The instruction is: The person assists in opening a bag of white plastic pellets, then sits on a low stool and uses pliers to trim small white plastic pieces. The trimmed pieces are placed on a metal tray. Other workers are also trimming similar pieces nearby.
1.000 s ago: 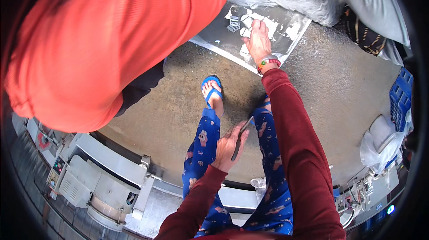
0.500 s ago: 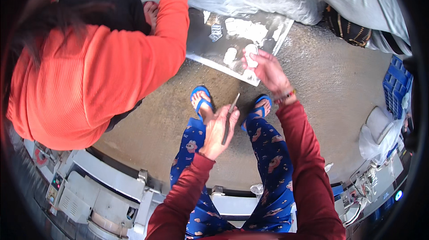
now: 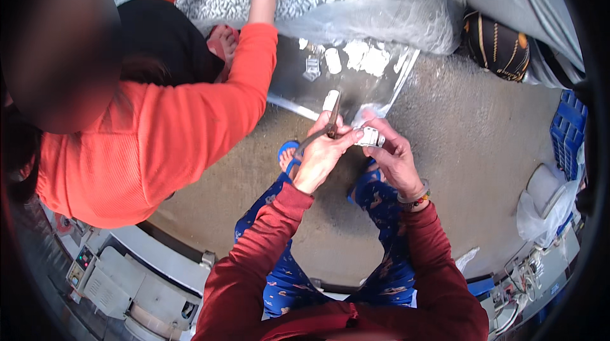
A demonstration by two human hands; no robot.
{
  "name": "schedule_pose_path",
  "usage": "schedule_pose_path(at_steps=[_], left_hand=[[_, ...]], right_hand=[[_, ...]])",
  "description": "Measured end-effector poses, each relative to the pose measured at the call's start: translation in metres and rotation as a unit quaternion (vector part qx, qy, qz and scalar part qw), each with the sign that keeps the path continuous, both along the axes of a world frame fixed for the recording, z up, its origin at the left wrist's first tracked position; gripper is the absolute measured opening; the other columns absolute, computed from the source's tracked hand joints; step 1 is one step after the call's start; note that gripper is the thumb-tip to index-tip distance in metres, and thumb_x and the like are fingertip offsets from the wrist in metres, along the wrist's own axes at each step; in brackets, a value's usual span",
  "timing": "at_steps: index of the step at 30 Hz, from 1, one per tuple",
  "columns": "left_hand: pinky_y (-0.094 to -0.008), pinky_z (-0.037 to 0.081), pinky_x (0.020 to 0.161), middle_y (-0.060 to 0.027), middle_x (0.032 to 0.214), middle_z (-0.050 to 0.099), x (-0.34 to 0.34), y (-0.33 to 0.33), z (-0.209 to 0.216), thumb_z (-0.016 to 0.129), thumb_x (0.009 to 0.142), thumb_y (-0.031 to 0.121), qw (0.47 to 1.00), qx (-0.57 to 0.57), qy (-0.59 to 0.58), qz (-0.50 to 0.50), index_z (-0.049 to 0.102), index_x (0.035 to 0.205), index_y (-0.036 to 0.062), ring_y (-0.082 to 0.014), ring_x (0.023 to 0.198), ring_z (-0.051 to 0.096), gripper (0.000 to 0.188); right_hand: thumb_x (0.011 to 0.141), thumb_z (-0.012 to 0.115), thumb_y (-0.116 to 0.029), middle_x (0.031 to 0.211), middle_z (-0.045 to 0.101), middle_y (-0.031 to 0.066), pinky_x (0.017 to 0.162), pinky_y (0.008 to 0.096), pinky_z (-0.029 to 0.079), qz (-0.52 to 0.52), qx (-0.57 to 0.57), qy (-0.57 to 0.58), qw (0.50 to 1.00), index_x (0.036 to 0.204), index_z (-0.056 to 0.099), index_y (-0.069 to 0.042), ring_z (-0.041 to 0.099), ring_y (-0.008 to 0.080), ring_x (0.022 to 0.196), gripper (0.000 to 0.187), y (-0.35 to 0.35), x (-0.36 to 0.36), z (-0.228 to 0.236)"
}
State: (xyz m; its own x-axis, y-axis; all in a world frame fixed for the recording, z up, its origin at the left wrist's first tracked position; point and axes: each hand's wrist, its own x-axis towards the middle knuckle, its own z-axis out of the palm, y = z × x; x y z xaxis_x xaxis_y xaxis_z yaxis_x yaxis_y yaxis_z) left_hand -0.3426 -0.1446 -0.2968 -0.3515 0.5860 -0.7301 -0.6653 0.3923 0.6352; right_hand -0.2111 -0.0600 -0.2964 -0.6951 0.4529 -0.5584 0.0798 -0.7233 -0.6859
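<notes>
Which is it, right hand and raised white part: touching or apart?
Touching: the head view shows the right hand gripping the white part at one end.

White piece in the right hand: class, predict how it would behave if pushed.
The white piece is probably light, as the right hand merely pinches it. It seems stiff, showing no sag in the grip. Its blocky outline suggests it might slide rather than roll.
</notes>
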Motion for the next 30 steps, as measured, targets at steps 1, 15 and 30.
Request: schedule_pose_path(at_steps=[1, 15, 30], left_hand=[[-0.0171, 0.026, 0.043, 0.0072, 0.065, 0.045, -0.001, 0.004, -0.002, 0.072, 0.076, 0.008, 1.0, 0.012, 0.01, 0.002, 0.042, 0.083, 0.014, -0.0001, 0.052, 0.036, 0.031], [-0.0222, 0.033, 0.05, 0.0021, 0.066, 0.047, 0.032, 0.167, -0.01, 0.06, 0.087, 0.021, 0.919, 0.362, 0.146, -0.06, 0.047, 0.087, 0.0063, -0.0057, 0.057, 0.043, 0.019], [-0.043, 0.043, 0.049, -0.0173, 0.071, 0.055, 0.1, 0.097, -0.052, 0.05, 0.088, 0.013, 0.734, 0.286, 0.575, -0.222, 0.047, 0.093, 0.0032, -0.036, 0.058, 0.057, 0.011]], right_hand=[[0.08, 0.056, 0.007, 0.111, 0.051, 0.003, 0.078, 0.0214, 0.043, -0.049, -0.06, 0.057, 0.995, 0.135, 0.038, -0.006, 0.05, 0.01, 0.097, 0.059, 0.007, 0.0, -0.003], [0.081, 0.063, -0.037, 0.104, 0.054, 0.009, 0.09, 0.0392, 0.042, -0.211, 0.135, 0.314, 0.916, 0.122, 0.042, -0.009, 0.05, 0.0223, 0.1, 0.054, 0.143, 0.03, -0.023], [0.094, 0.04, -0.037, 0.084, 0.051, 0.0072, 0.072, 0.0364, 0.04, -0.259, -0.066, 0.282, 0.921, 0.109, 0.047, -0.008, 0.049, 0.0222, 0.078, 0.033, 0.115, 0.074, -0.049]])
